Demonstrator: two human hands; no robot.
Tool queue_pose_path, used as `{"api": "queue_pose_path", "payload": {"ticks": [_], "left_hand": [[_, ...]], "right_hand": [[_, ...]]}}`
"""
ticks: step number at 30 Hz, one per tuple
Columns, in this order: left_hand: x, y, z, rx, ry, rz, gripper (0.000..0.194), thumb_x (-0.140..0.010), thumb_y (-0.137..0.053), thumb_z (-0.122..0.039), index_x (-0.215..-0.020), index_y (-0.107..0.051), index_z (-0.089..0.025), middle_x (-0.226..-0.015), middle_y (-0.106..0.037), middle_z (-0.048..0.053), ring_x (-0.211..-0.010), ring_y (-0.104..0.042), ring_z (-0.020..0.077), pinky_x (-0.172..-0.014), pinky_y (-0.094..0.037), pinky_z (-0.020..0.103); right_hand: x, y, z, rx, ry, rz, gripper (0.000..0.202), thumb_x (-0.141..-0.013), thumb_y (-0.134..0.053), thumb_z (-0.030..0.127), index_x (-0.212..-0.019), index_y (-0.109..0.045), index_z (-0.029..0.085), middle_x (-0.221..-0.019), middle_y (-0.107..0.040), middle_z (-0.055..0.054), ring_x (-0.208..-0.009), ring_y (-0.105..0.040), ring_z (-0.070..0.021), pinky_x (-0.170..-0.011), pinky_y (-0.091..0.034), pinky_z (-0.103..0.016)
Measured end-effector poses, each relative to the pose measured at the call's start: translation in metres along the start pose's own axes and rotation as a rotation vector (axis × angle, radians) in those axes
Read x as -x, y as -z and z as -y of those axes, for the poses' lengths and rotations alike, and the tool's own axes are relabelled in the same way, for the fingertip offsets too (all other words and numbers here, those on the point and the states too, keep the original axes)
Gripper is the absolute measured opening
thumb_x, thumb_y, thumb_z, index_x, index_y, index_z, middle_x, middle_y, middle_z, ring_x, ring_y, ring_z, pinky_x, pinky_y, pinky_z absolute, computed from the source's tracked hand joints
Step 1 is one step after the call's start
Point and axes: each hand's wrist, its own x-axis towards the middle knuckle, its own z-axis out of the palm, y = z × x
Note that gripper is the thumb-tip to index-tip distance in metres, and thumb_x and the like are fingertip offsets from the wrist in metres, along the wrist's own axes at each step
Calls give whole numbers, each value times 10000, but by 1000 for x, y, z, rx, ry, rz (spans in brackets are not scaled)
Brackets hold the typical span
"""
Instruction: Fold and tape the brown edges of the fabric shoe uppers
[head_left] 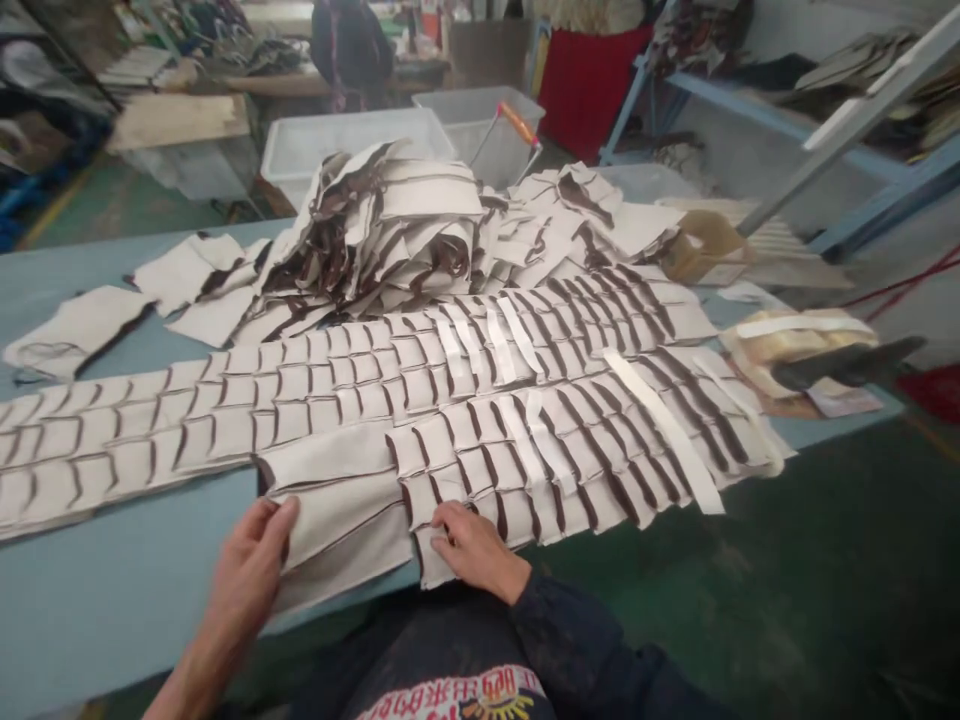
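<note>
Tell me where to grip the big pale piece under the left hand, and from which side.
Probably best to pinch the big pale piece at its near edge, coming from the table's front edge. It lies flat and overhangs the table there, beside the left hand, so fingers can get under it.

The person's left hand [251, 565] is bare, and the forearm behind it is uncovered, with no sleeve in view. The right hand [472, 548] is also bare, but its wrist meets a long dark navy sleeve [577, 640]. A dark top shows below, printed with red, white and yellow markings [457, 698].
</note>
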Motion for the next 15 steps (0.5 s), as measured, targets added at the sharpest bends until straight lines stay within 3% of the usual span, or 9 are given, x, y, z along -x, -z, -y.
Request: {"api": "queue_pose_path", "payload": {"ticks": [3, 6, 9, 11, 13, 15], "left_hand": [[22, 49, -24, -71, -79, 20, 629, -727, -953, -887, -816, -714, -311, -759, -755, 3, -823, -755, 331, -813, -726, 394], [42, 71, -37, -148, -180, 19, 519, -702, -1008, -746, -725, -721, -315, -812, -779, 35, -933, -761, 370, -1013, -742, 435], [57, 72, -45, -220, -399, 204, 388, -877, -929, -674, -810, -835, -303, -1165, -919, 125, -1244, -802, 434, -1251, -677, 457], [66, 68, -48, -253, -544, 367, 385, -1059, -797, -626, -890, -885, -291, -1360, -925, 161, -1376, -800, 429, -1258, -675, 432], [74, 63, -49, -236, -609, 426, 394, -1147, -726, -589, -981, -925, -291, -1378, -929, 171, -1388, -821, 413, -1210, -702, 415], [77, 61, -43, -189, -628, 424, 402, -1152, -727, -616, -1051, -957, -303, -1344, -944, 172, -1370, -844, 428, -1183, -725, 448]], "right_hand": [[-3, 3, 1, -55, 14, -45, 172, -1029, -756, 131, -1165, -752, 235, -1025, -820, -23, -796, -777, -213, -800, -618, -322], [-3, 14, 24, -111, 97, -118, 198, -1084, -749, 201, -1279, -763, 233, -1150, -866, -57, -856, -815, -214, -817, -654, -322], [-7, 35, 58, -120, 208, -195, 246, -1114, -761, 246, -1360, -765, 252, -1352, -882, -106, -1129, -858, -263, -1055, -695, -385], [-15, 52, 82, -92, 296, -249, 313, -1126, -785, 280, -1437, -760, 257, -1471, -869, -142, -1333, -835, -307, -1200, -674, -447], [-26, 67, 102, -18, 419, -305, 422, -1117, -842, 338, -1517, -746, 245, -1561, -843, -190, -1459, -795, -354, -1274, -651, -520], [-36, 76, 119, 64, 503, -290, 465, -1127, -862, 409, -1538, -741, 228, -1537, -846, -211, -1446, -791, -372, -1276, -639, -555]]}}
